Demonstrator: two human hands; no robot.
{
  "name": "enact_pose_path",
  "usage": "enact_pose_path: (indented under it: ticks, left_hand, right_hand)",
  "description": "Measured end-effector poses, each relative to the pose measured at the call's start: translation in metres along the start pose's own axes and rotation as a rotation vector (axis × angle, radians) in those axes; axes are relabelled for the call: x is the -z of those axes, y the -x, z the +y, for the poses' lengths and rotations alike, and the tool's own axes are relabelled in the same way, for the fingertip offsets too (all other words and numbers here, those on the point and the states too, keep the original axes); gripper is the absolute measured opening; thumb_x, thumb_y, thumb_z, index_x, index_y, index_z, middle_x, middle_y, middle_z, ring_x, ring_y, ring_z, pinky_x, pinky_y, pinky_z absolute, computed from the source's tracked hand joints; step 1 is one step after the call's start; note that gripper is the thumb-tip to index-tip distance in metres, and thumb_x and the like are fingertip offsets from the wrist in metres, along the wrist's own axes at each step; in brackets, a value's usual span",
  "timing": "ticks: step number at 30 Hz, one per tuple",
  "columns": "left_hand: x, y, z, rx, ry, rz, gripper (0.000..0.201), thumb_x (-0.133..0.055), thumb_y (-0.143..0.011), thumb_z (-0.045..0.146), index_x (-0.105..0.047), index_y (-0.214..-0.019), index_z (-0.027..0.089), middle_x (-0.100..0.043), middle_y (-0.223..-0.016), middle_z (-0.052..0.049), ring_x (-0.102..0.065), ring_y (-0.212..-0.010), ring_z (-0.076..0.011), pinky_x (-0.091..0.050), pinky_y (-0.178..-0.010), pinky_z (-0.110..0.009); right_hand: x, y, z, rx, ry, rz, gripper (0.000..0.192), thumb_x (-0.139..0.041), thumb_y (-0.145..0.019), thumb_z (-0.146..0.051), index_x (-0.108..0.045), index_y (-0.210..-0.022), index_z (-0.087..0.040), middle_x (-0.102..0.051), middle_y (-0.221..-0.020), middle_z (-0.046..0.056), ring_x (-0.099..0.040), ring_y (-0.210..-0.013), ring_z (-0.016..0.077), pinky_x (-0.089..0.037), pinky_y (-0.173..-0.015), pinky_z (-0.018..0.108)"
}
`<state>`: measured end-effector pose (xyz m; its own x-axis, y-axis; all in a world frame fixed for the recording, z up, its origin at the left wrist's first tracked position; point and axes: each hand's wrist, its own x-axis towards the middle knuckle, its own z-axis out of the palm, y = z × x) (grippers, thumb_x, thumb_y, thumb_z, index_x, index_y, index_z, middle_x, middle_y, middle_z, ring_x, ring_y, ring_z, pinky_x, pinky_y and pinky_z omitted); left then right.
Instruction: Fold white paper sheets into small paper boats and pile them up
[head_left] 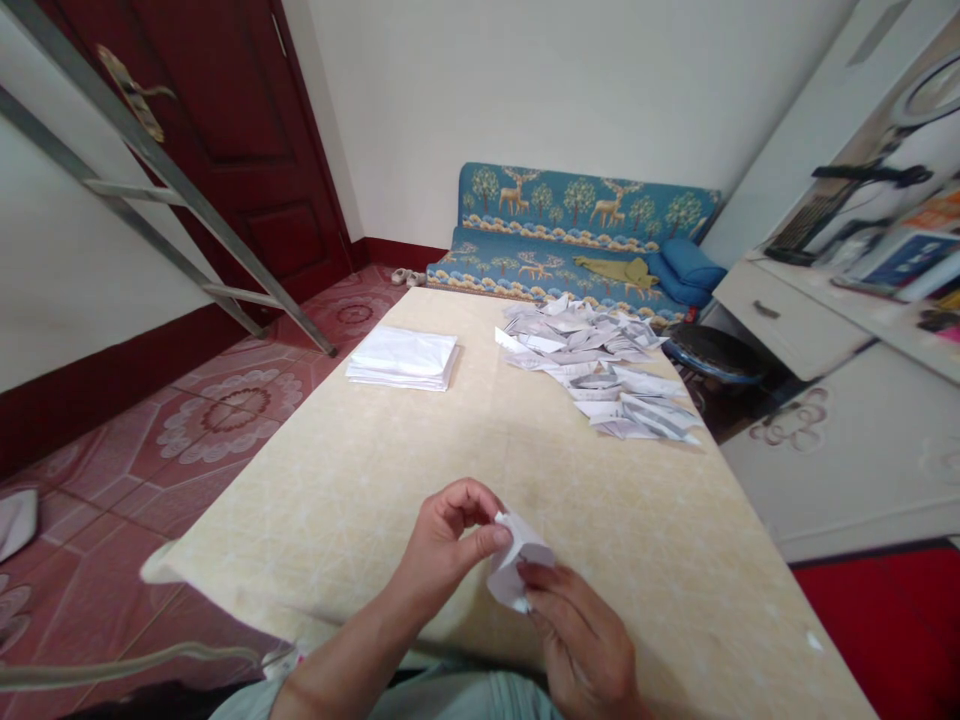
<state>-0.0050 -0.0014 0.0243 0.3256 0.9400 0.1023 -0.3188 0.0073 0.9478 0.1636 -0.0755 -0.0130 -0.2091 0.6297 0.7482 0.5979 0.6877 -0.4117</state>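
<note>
Both my hands hold one small folded piece of white paper (517, 565) just above the near edge of the cream table (360, 470). My left hand (450, 545) pinches its upper left side between thumb and fingers. My right hand (585, 640) grips its lower right side. A neat stack of flat white sheets (403, 357) lies at the far left of the table. A loose heap of folded paper pieces (600, 370) spreads over the far right part.
A metal ladder (165, 190) leans at the left before a dark red door (225, 130). A blue patterned sofa (570, 235) stands beyond the table, a dark round stool (712, 352) and white cabinets (810, 320) at the right.
</note>
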Motion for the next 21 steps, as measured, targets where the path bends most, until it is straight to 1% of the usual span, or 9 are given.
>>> enact_pose_path:
  ticks: [4,9,13,15,16,18,20,21]
  left_hand:
    - [-0.003,0.005,0.002,-0.039,0.019,-0.057,0.015,-0.071,-0.071,0.023,-0.060,-0.071,0.014,-0.055,-0.072,-0.002,-0.051,-0.068,-0.0109,-0.040,-0.062,-0.022]
    - [-0.004,0.008,0.006,-0.067,0.028,-0.109,0.013,-0.068,-0.074,0.027,-0.066,-0.069,0.014,-0.054,-0.071,-0.003,-0.051,-0.069,-0.0125,-0.040,-0.061,-0.024]
    - [-0.003,0.010,0.004,-0.054,0.072,-0.114,0.013,-0.067,-0.075,0.027,-0.067,-0.070,0.015,-0.056,-0.075,-0.005,-0.052,-0.071,-0.0132,-0.041,-0.062,-0.024]
    - [-0.002,0.011,0.001,-0.045,0.104,-0.092,0.012,-0.067,-0.075,0.027,-0.066,-0.072,0.015,-0.057,-0.076,-0.005,-0.053,-0.070,-0.0132,-0.041,-0.062,-0.024]
    - [-0.002,0.012,-0.001,-0.044,0.120,-0.071,0.012,-0.067,-0.075,0.027,-0.066,-0.072,0.015,-0.057,-0.075,-0.004,-0.053,-0.070,-0.0131,-0.041,-0.062,-0.024]
    - [-0.002,0.013,-0.005,-0.050,0.139,-0.027,0.012,-0.069,-0.073,0.027,-0.065,-0.072,0.016,-0.058,-0.074,-0.003,-0.053,-0.070,-0.0131,-0.042,-0.064,-0.025]
    - [-0.003,0.014,-0.008,-0.055,0.134,0.000,0.011,-0.069,-0.073,0.026,-0.065,-0.071,0.016,-0.058,-0.073,-0.003,-0.053,-0.071,-0.0130,-0.042,-0.065,-0.025]
    - [-0.004,0.015,-0.009,-0.059,0.127,0.001,0.010,-0.069,-0.073,0.025,-0.065,-0.071,0.016,-0.058,-0.073,-0.003,-0.054,-0.071,-0.0129,-0.042,-0.065,-0.024]
  right_hand:
    - [-0.001,0.001,0.000,0.018,0.009,0.019,0.031,-0.052,-0.072,0.002,-0.060,-0.096,-0.016,-0.067,-0.095,0.012,-0.063,-0.095,0.0211,-0.055,-0.080,0.034]
    - [0.001,-0.002,-0.002,0.004,-0.012,-0.128,0.025,-0.050,-0.074,-0.001,-0.060,-0.091,-0.017,-0.067,-0.096,0.011,-0.064,-0.090,0.0198,-0.050,-0.089,0.043]
    - [0.010,-0.005,-0.003,0.044,0.020,-0.176,0.023,-0.053,-0.075,-0.005,-0.060,-0.094,-0.018,-0.069,-0.093,0.009,-0.065,-0.088,0.0185,-0.048,-0.090,0.041]
    - [0.018,-0.008,-0.006,0.085,0.055,-0.196,0.017,-0.056,-0.079,-0.015,-0.060,-0.095,-0.020,-0.070,-0.089,0.006,-0.065,-0.085,0.0190,-0.044,-0.095,0.044]
    - [0.022,-0.010,-0.007,0.099,0.070,-0.195,0.014,-0.057,-0.080,-0.022,-0.061,-0.093,-0.021,-0.071,-0.086,0.005,-0.065,-0.084,0.0199,-0.041,-0.098,0.046]
    - [0.029,-0.014,-0.013,0.105,0.089,-0.152,0.012,-0.056,-0.082,-0.032,-0.061,-0.087,-0.023,-0.071,-0.079,0.002,-0.064,-0.083,0.0215,-0.031,-0.104,0.049]
    - [0.032,-0.019,-0.019,0.062,0.094,-0.060,0.006,-0.057,-0.081,-0.030,-0.060,-0.081,-0.024,-0.070,-0.073,0.000,-0.062,-0.080,0.0207,-0.025,-0.107,0.049]
    - [0.031,-0.023,-0.022,0.011,0.088,0.004,0.001,-0.059,-0.079,-0.025,-0.058,-0.080,-0.025,-0.068,-0.071,-0.001,-0.062,-0.079,0.0200,-0.026,-0.106,0.049]
